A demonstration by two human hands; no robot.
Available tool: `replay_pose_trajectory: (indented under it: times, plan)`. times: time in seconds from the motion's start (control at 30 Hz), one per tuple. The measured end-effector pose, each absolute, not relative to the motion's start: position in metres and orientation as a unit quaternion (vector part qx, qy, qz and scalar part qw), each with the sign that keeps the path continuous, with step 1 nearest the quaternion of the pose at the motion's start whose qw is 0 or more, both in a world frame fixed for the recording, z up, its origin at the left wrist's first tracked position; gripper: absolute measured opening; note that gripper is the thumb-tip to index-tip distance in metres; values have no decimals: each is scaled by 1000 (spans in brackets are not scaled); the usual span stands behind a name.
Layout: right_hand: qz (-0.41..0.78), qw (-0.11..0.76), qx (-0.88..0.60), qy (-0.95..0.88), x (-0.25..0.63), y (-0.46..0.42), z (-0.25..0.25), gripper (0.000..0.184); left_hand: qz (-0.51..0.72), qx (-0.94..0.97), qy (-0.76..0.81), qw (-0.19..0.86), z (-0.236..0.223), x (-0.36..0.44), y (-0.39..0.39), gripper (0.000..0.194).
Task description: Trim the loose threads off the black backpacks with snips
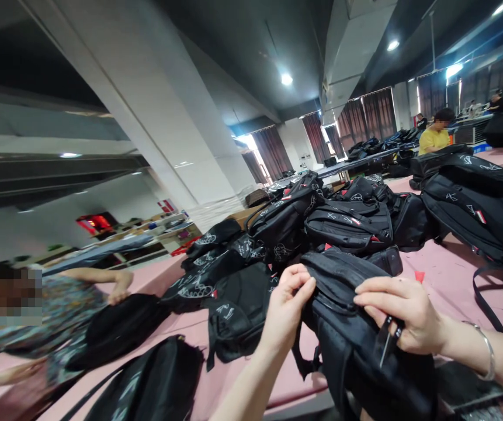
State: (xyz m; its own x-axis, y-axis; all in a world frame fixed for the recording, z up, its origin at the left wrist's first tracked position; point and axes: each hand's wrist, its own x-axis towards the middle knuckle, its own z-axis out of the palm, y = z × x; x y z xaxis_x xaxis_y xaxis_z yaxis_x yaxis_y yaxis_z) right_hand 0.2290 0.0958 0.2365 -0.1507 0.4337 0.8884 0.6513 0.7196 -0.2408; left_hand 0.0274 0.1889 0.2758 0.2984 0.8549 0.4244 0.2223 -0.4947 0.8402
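A black backpack (347,327) stands in front of me, tilted, its zippered top facing up. My left hand (288,301) pinches the backpack's top edge on the left. On the right side of the same top, my right hand (404,316) grips the fabric between thumb and fingertips. A pair of black-handled thread snips (389,339) is tucked in the right hand's lower fingers, its thin metal tips pointing down. The lower part of the backpack is blurred.
Black backpacks with white line prints (350,222) are heaped on the pink table (439,280) ahead. At left, a co-worker in a patterned top (67,298) handles another black bag (120,327). A person in yellow (434,139) sits farther back. A white pillar (159,105) rises beyond the table.
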Motion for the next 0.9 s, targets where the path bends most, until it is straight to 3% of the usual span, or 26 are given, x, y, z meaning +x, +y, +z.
replay_pose_trajectory:
  times: [0.1,0.3,0.4,0.47,0.6,0.7,0.77,0.9]
  plan:
    - [-39,587,-409,-698,245,103,230,26,494,686,377,379,283,14,215,31]
    - [158,541,-452,-692,250,135,202,40,528,606,402,439,295,-5,276,26]
    - [179,561,-467,-660,234,152,191,43,534,593,428,424,301,-13,293,26]
    - [180,587,-482,-625,223,164,190,39,554,592,450,374,302,-17,290,25]
    - [196,620,-509,-564,202,184,196,33,615,631,457,121,278,-11,239,38]
    - [201,639,-505,-545,188,194,198,30,646,625,428,94,227,7,184,59]
    - [190,649,-492,-549,180,197,198,29,622,608,469,153,191,17,160,82]
    - [136,655,-430,-606,172,182,192,24,526,569,548,315,156,21,152,76]
